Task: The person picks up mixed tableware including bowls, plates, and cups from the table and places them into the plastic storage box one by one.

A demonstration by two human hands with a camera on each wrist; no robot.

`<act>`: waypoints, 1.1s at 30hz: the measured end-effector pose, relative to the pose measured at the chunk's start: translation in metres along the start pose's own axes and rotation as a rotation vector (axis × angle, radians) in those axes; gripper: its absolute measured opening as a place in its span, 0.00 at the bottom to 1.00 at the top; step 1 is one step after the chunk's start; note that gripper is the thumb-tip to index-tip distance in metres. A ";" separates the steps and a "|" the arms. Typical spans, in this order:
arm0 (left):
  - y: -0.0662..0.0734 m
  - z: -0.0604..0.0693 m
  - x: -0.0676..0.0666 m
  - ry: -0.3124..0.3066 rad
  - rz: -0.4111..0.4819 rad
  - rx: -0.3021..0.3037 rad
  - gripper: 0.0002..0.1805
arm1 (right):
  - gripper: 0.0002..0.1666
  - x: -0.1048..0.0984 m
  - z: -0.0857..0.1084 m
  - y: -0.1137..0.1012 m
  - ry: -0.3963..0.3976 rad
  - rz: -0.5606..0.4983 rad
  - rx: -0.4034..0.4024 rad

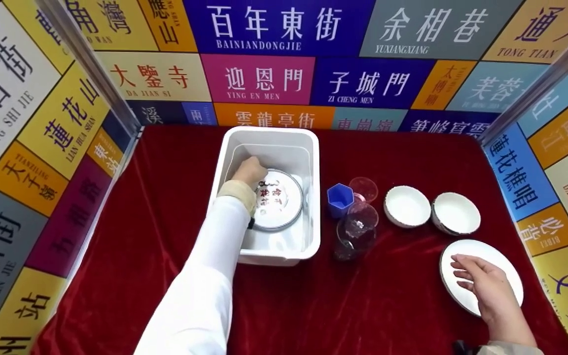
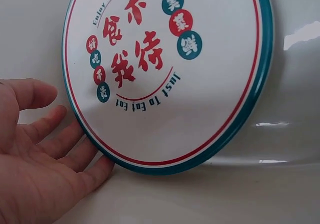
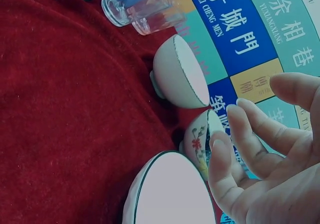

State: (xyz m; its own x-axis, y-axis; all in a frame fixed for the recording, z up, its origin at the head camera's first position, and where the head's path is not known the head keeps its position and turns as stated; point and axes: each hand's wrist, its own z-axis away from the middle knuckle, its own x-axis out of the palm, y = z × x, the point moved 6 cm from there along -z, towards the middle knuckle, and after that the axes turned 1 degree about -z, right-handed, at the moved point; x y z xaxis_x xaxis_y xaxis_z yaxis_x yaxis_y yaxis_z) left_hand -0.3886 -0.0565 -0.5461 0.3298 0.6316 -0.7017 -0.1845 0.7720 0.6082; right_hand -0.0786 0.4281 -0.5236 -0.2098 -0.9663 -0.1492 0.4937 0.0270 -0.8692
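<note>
Left hand (image 1: 249, 171): fingers extended, touching the rim of the printed plate (image 1: 280, 199) inside the tub (image 1: 315, 197). Right hand (image 1: 492, 287): loosely curved, empty, over the white plate (image 1: 498, 256). Progress looks early; bowls (image 1: 407, 206) beyond the right hand, glasses (image 1: 355, 241) and blue cup (image 1: 340, 197) between hands remain outside.

Plate (image 1: 280, 197) inside tub (image 1: 314, 197), glasses (image 1: 358, 231) right
</note>
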 end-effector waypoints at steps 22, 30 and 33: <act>0.006 0.010 0.001 -0.044 -0.080 0.019 0.28 | 0.08 -0.031 -0.025 0.017 0.070 0.091 0.070; 0.017 0.014 -0.005 -0.060 -0.050 0.032 0.27 | 0.06 -0.035 -0.030 0.023 0.059 0.137 0.076; 0.019 0.015 -0.009 -0.065 -0.055 0.056 0.25 | 0.09 -0.033 -0.032 0.027 0.089 0.139 0.065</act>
State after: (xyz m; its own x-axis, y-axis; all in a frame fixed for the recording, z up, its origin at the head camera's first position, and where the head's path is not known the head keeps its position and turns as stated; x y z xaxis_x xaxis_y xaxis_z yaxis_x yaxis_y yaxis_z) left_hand -0.3811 -0.0486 -0.5223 0.3973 0.5812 -0.7101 -0.1127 0.7989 0.5908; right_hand -0.0856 0.4692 -0.5572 -0.2085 -0.9277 -0.3096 0.5761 0.1393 -0.8054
